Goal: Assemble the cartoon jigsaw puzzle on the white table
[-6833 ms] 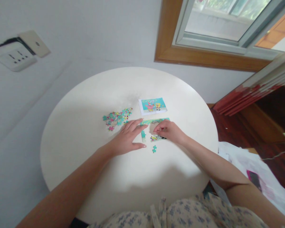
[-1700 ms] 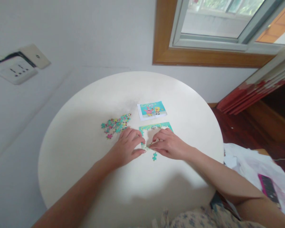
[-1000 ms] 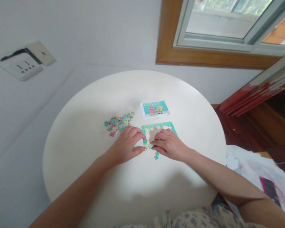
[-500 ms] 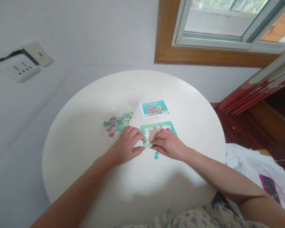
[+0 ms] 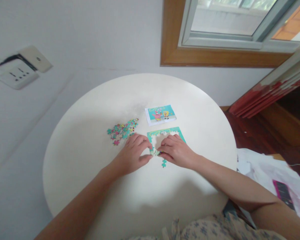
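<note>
You are at the fitting step, by the look of it. Both of your hands meet at the near-left corner of the partly built puzzle (image 5: 170, 130), which lies flat on the bench (image 5: 90, 110) just in front of the picture card (image 5: 160, 114).

Your right hand (image 5: 176, 151) is curled palm-down, with thumb and forefinger closed on the corner pieces (image 5: 156, 152). Your left hand (image 5: 133, 153) is half-curled against the puzzle's left edge, thumb and forefinger a little apart. I cannot tell whether it grips or only steadies.

The next move calls for light, even pressure straight down, with the border braced so it does not slide or buckle.

1 loose piece (image 5: 164, 163) lies just beside your right thumb. No box or tray shows: the heap of spare pieces (image 5: 122, 130) lies straight on the bench, near your left knuckles.
</note>
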Motion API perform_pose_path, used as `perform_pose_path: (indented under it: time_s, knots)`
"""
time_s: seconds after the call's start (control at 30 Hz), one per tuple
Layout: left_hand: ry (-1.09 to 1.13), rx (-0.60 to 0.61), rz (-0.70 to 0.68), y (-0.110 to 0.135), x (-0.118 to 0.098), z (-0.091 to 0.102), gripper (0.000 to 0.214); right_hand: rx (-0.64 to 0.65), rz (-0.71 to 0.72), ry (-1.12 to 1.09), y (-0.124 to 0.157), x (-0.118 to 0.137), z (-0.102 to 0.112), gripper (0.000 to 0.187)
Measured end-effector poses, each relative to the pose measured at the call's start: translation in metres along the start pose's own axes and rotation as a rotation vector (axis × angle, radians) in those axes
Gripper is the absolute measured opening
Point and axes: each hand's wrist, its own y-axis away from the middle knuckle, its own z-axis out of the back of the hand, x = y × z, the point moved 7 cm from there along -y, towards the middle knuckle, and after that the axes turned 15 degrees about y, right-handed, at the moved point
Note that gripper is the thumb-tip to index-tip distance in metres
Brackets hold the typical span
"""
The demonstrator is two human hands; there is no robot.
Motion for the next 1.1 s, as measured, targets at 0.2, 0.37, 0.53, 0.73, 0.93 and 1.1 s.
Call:
perform_pose_path:
  time_s: [0.2, 0.37, 0.53, 0.73, 0.93, 1.1]
  knots:
    - [-0.002, 0.007, -0.012, 0.0003, -0.0044, 0.0006, 0.017, 0.017, 0.001, 0.009, -0.0003, 0.0002, -0.0009, 0.022]
    - [-0.012, 0.015, -0.024, 0.0003, -0.0061, -0.0002, 0.017, 0.026, 0.006, 0.02, -0.0006, 0.0005, -0.0008, 0.021]
    - [-0.022, 0.014, -0.024, 0.0005, -0.0069, -0.0001, 0.017, 0.026, 0.003, 0.017, -0.001, 0.0004, -0.0006, 0.021]
    - [-0.033, 0.013, -0.02, 0.0006, -0.0071, -0.0003, 0.017, 0.028, 0.001, 0.004, -0.001, 0.0004, 0.0004, 0.021]
    - [-0.026, 0.01, -0.023, -0.0003, -0.0077, 0.0, 0.017, 0.03, -0.004, 0.001, -0.0018, 0.0006, 0.0018, 0.02]
    - [-0.027, 0.004, -0.015, -0.0005, -0.0092, 0.0002, 0.016, 0.024, -0.01, -0.012, -0.0024, 0.0, 0.0002, 0.02]
